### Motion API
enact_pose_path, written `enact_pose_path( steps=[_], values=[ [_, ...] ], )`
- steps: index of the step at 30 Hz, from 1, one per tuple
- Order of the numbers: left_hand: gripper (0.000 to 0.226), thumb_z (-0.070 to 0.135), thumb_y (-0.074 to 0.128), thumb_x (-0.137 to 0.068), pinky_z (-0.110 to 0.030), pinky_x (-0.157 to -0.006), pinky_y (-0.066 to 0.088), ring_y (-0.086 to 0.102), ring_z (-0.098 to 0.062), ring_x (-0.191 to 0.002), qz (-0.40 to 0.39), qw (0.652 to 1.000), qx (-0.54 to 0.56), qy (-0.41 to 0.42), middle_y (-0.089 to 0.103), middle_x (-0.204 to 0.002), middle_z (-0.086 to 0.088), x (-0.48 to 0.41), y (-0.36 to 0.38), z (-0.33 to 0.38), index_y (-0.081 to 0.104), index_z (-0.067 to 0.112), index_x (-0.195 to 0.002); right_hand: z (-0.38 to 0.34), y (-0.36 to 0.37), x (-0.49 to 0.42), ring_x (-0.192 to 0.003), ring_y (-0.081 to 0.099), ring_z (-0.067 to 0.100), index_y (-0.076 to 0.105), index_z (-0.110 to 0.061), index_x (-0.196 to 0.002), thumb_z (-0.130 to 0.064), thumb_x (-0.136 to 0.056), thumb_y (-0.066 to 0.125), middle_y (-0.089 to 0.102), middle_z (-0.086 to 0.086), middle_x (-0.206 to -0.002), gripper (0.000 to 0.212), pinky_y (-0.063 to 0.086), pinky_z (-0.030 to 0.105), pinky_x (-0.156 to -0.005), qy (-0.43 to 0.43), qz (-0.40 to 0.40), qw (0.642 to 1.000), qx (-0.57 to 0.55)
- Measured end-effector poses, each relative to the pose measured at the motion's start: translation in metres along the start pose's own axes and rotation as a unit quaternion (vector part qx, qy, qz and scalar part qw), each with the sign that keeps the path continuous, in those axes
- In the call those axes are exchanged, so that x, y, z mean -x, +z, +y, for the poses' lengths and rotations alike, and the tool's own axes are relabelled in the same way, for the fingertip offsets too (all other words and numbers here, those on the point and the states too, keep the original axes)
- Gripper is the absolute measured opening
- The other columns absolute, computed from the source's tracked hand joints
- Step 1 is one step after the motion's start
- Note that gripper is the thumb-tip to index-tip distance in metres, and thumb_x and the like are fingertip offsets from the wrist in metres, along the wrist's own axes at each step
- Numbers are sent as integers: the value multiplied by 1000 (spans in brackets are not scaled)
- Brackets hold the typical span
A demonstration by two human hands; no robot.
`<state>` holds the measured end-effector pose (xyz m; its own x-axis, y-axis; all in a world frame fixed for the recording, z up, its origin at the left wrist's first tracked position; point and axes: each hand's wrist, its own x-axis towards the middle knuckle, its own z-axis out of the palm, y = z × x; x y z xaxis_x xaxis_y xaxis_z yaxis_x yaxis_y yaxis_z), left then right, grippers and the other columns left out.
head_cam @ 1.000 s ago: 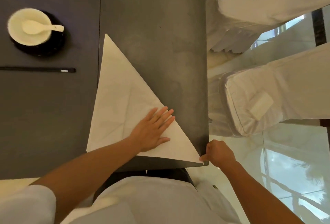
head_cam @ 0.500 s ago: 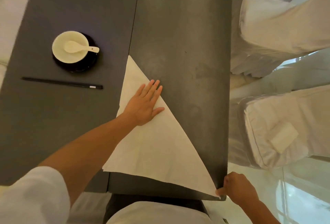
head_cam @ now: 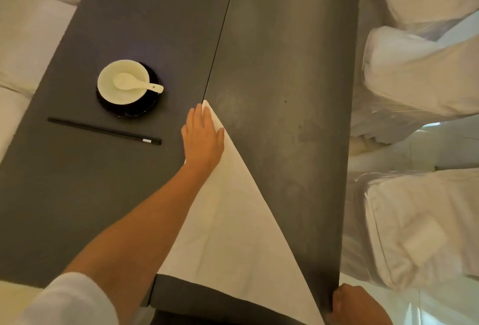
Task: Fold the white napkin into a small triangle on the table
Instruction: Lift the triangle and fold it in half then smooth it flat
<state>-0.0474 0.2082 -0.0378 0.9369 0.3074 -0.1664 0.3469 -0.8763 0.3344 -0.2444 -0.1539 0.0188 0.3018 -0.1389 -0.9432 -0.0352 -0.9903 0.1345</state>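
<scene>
Left hand (head_cam: pixel 203 135) is laid flat, fingers straight and together, pressed on the far tip of the white napkin (head_cam: pixel 233 234). Right hand (head_cam: pixel 357 304) is seen at the near right corner of the table (head_cam: pixel 285 52) with fingers curled. The napkin's near right tip is pinched there, though the fingertips are partly hidden. Napkin is spread as one large triangle on the dark table, its long right edge running from the far tip down to the right hand. Far tip is placed just beside the seam (head_cam: pixel 220 39) in the table. Left of the napkin, well apart, a white bowl (head_cam: pixel 114 91) with a white spoon (head_cam: pixel 137 84) in it is set on a dark saucer (head_cam: pixel 134 109). Black chopsticks (head_cam: pixel 103 131) are laid just in front of it. White sleeve (head_cam: pixel 70 301) is worn on the left arm. White-covered chairs (head_cam: pixel 414 78) are lined up right of the table.
</scene>
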Motion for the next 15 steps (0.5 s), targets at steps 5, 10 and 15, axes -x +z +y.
enact_pose_path(
  steps=[5,10,15],
  values=[
    [38,29,56,-97,-40,-98,44,49,-29,-112,45,986,135,-88,52,-122,-11,8,-8,-23,56,7,-128,-81,-122,-4,-81,66,13,69,-23,-91,-37,-88,62,70,-6,-84,15,55,32,-79,-139,157,975,-69],
    [17,32,61,-93,-36,-74,49,58,-21,-88,55,980,154,-111,60,-96,0,-2,-10,-22,67,18,-101,-205,-225,-28,-80,62,17,69,-22,-103,-27,-92,59,67,-2,-89,16,56,39,-76,-343,280,892,-94],
    [11,31,62,-93,-34,-66,46,56,-18,-80,54,974,157,-156,58,-92,1,-13,-2,-24,64,20,-91,-285,-292,-66,-101,58,26,59,-25,-131,-17,-95,57,52,5,-108,37,50,42,-89,-434,322,841,4]
  ],
)
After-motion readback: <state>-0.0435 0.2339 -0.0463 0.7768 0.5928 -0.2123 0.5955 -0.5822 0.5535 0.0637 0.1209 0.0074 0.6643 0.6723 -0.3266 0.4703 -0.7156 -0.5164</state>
